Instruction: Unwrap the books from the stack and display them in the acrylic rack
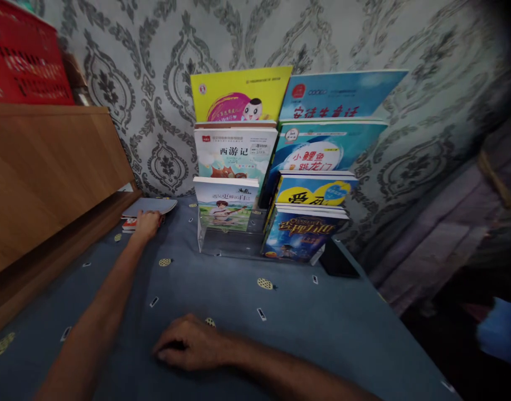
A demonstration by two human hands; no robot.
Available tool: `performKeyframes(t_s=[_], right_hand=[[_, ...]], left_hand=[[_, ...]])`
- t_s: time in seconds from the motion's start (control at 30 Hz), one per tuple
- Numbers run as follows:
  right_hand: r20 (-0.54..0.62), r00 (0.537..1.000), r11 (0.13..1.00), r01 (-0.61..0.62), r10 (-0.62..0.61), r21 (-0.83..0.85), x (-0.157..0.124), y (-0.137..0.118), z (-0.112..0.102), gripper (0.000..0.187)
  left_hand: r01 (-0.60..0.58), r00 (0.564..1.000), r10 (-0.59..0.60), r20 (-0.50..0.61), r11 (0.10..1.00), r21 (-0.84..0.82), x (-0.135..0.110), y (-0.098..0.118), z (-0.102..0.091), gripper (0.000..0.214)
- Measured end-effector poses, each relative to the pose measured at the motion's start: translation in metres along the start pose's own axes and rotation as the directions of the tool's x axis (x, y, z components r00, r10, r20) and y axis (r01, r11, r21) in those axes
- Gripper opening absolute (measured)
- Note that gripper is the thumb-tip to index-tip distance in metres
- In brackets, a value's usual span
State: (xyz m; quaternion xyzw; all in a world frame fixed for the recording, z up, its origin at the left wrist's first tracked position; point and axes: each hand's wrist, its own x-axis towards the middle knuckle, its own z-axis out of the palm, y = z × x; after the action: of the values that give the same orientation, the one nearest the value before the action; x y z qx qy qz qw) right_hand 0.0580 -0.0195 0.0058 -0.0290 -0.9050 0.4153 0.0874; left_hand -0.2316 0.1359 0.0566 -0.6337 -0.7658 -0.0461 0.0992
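Note:
At the far left of the cloth-covered surface, my left hand [148, 224] is at the near edge of a thin grey-blue book [149, 206], its fingers closed on it. Under that book, a red and white book [130, 224] partly shows. My right hand [190, 342] rests on the cloth near the front, fingers curled in loosely with nothing visible in them. Beyond it stands a clear tiered book rack [232, 243]. A small book with a guitar player [225, 203] leans in its front left slot; a dark blue book [301, 236] is in the front right one.
Behind these, the rack holds a yellow book [238, 92], a white book [234, 147], and several blue and yellow ones. A dark flat object [339, 259] lies right of the rack. A wooden cabinet [54, 167] with a red basket [27, 58] borders the left; patterned wallpaper is behind.

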Motion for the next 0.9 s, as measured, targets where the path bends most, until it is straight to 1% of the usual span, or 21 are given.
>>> performKeyframes(t_s=[0.17, 0.33, 0.47, 0.57, 0.7, 0.8, 0.9], right_hand=[[-0.035, 0.998, 0.999, -0.043, 0.045, 0.032, 0.0, -0.003, 0.0, 0.027], [-0.044, 0.998, 0.998, -0.046, 0.048, 0.048, 0.0, -0.005, 0.0, 0.027], [-0.047, 0.997, 0.998, -0.054, 0.055, 0.028, 0.0, -0.004, 0.001, 0.027], [-0.046, 0.998, 0.998, -0.052, 0.053, 0.026, 0.0, -0.005, 0.0, 0.027], [-0.043, 0.998, 0.998, -0.054, 0.055, 0.032, 0.0, -0.006, 0.0, 0.027], [-0.04, 0.998, 0.999, -0.036, 0.037, 0.022, 0.001, -0.006, 0.0, 0.027], [-0.045, 0.999, 1.0, -0.025, 0.026, 0.015, 0.001, -0.003, 0.001, 0.027]], left_hand=[[-0.037, 0.999, 0.037, -0.006, 0.996, 0.08, -0.016, -0.009, -0.007, 0.033], [-0.07, 0.998, 0.069, 0.013, 0.99, 0.12, -0.034, -0.013, -0.009, 0.03], [-0.064, 0.998, 0.06, 0.032, 0.989, 0.137, -0.041, -0.016, -0.008, 0.035], [-0.047, 0.998, 0.042, 0.045, 0.992, 0.115, -0.04, -0.019, -0.01, 0.043], [-0.014, 0.996, 0.005, 0.09, 0.995, 0.1, -0.034, -0.018, -0.016, 0.047], [-0.016, 0.992, -0.001, 0.13, 0.991, 0.129, -0.028, -0.014, -0.018, 0.046], [-0.04, 0.987, 0.016, 0.158, 0.988, 0.147, -0.023, -0.01, -0.017, 0.04]])
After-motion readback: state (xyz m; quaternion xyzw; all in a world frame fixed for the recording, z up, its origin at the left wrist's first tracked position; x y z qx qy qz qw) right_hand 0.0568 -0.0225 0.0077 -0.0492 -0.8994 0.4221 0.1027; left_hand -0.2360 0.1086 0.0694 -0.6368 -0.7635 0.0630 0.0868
